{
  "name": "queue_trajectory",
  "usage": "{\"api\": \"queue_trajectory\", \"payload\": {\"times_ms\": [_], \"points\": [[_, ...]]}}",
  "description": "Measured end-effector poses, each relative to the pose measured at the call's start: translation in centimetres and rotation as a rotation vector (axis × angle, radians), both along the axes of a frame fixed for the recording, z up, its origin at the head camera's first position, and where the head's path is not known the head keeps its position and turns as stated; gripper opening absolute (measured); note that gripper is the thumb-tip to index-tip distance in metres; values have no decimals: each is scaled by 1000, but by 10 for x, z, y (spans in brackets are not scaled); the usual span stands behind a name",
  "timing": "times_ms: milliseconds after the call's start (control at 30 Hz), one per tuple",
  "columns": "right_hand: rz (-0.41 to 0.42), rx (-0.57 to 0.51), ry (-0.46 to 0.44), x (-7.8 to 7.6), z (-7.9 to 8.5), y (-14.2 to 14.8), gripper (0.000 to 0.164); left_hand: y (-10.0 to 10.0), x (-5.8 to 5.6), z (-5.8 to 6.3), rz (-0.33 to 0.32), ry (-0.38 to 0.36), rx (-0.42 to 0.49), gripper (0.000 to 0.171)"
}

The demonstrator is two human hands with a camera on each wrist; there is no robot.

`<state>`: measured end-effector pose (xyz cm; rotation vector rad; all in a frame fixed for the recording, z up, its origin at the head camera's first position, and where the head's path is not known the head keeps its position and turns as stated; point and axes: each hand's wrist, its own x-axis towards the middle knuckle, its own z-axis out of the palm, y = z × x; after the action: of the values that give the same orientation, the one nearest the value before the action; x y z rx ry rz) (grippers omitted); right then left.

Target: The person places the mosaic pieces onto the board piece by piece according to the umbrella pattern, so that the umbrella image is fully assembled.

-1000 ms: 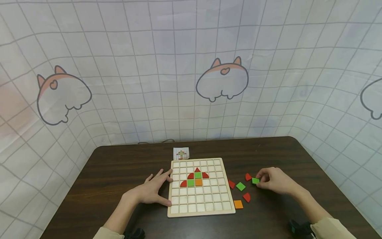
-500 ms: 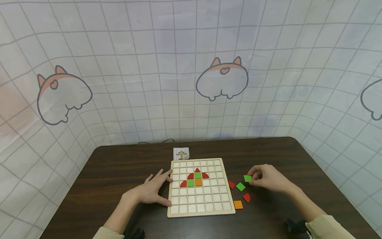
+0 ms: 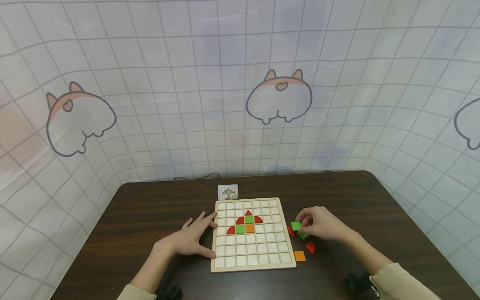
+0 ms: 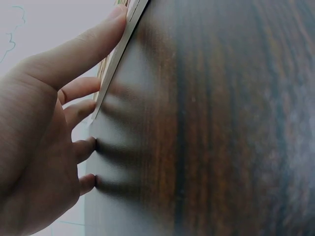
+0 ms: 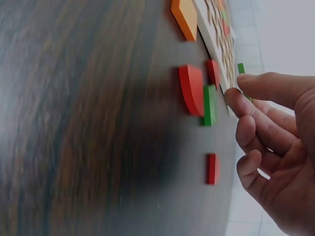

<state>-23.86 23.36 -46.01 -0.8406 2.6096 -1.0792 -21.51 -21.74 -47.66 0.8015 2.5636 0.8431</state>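
A pale wooden grid board (image 3: 252, 250) lies on the dark table with red, green and orange tiles set in its cells. My left hand (image 3: 187, 239) rests at its left side, fingers spread; thumb and fingertips (image 4: 117, 14) touch the board's edge. Between thumb and fingers, my right hand (image 3: 324, 223) pinches a green square tile (image 3: 296, 226), held up just right of the board. Seen from the right wrist, only the thin edge of this green tile (image 5: 240, 68) shows past the thumb. Beneath it lies a second green tile (image 3: 302, 236), partly covered in the head view.
Loose by the board's right edge are an orange square (image 3: 299, 256), a red rounded piece (image 3: 310, 247) and another red piece (image 3: 291, 231). One more red piece (image 5: 211, 168) shows in the right wrist view. A small patterned card (image 3: 228, 192) lies behind the board.
My right hand has lifted the green tile and carried it left, over the loose pieces toward the board. My left hand has stayed in place at the board's edge.
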Motion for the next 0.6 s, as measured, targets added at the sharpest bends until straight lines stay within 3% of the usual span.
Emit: {"api": "queue_trajectory", "payload": {"times_ms": [67,267,600], "points": [[13,-6,-2,0,-1,-5,23,0,0,0,0,4,1,101],[49,-14,11,-2,-2,-25,21,0,-1,0,0,-7,1,88],[76,3,57,-4,-4,-53,20,1,-1,-1,0,3,1,93]]}}
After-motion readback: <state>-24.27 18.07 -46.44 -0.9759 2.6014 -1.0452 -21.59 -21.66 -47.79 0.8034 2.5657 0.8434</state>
